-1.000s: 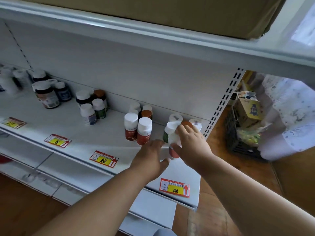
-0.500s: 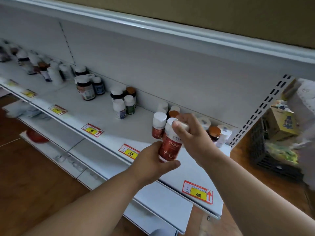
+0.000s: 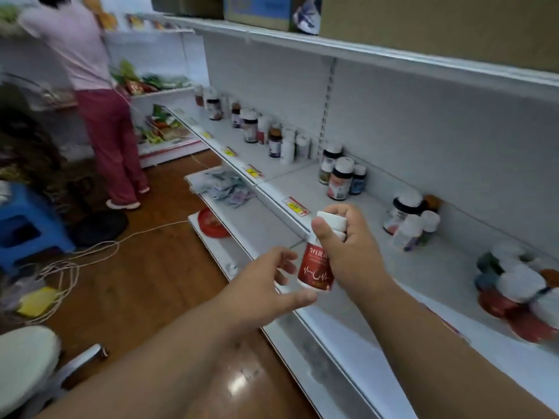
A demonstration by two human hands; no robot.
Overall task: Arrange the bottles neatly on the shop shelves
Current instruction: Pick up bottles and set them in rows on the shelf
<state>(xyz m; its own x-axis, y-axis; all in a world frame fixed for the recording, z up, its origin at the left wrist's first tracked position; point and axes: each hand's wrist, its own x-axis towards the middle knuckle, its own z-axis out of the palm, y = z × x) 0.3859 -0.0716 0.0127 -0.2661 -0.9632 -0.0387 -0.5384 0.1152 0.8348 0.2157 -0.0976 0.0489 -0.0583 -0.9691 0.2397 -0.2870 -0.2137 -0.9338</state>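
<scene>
My right hand grips a white-capped bottle with a red label around its upper half, in front of the white shelf. My left hand is just to the bottle's left, fingers loosely spread, thumb under the bottle's base; whether it touches is unclear. Several bottles stand in small groups along the shelf: a dark-lidded group, another group, and a blurred cluster at the right.
A person in pink stands at the far end of the aisle. A blue stool, cords and clutter lie on the wooden floor at left. Lower shelves hold packets and a red lid. Boxes sit on the top shelf.
The view has swung left along the aisle. My right hand lifted the red-labelled bottle off the shelf; my left hand has loosened from its base.
</scene>
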